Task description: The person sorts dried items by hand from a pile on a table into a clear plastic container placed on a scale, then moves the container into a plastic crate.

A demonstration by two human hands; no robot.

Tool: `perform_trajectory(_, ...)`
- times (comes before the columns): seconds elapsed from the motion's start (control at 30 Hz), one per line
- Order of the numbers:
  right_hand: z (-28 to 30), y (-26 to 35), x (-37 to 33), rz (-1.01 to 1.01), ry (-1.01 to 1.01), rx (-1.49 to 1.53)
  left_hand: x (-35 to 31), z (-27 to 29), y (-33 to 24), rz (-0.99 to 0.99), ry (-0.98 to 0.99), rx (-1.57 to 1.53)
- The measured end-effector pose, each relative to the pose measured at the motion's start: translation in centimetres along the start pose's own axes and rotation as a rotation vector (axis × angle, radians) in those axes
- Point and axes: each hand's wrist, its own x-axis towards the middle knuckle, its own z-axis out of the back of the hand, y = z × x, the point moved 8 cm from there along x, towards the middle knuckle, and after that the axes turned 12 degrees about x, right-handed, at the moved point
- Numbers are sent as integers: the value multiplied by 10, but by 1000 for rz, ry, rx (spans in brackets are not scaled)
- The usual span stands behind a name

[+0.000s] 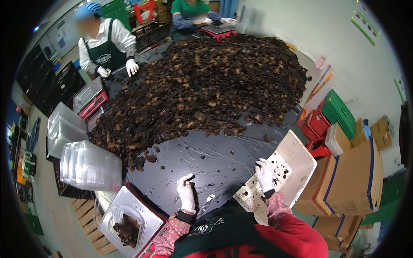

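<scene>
My left hand (pixel 186 192), in a white glove, is low over the black sheet of the table (pixel 206 157). Its fingers are loosely bent and apart, with nothing visible in them. My right hand (pixel 265 175), also gloved, is at the left edge of a white foam box (pixel 303 165), fingers apart; whether it touches the rim is unclear. Dark crumbs dot the inside of that box. Beyond both hands rises a big heap of dark brown, leafy pieces like wood ear mushrooms (pixel 202 86). A clear plastic tray holding such pieces (pixel 127 232) rests on a scale (pixel 112 211) at lower left.
Stacked clear plastic trays (pixel 90 165) stand at the left table edge, near another scale (pixel 91 98). Two co-workers in aprons (pixel 109 56) are across the table. Cardboard boxes (pixel 350 176), red crates (pixel 316 122) and a green crate (pixel 339 111) line the right side.
</scene>
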Motion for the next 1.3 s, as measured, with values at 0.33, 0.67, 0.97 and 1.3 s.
perform_trajectory(0.33, -113, 68, 120, 40, 19, 139, -8, -7, 18, 44, 238, 266)
perform_trajectory(0.67, -175, 156, 60, 128, 463, 572, -7, -23, 15, 371, 327, -305)
perform_trajectory(0.97, -80, 139, 127, 449, -98, 230, -16, -27, 38, 503, 501, -723)
perform_trajectory(1.3, -175, 58, 152, 272, 242, 303, -8, -26, 24, 435, 387, -593)
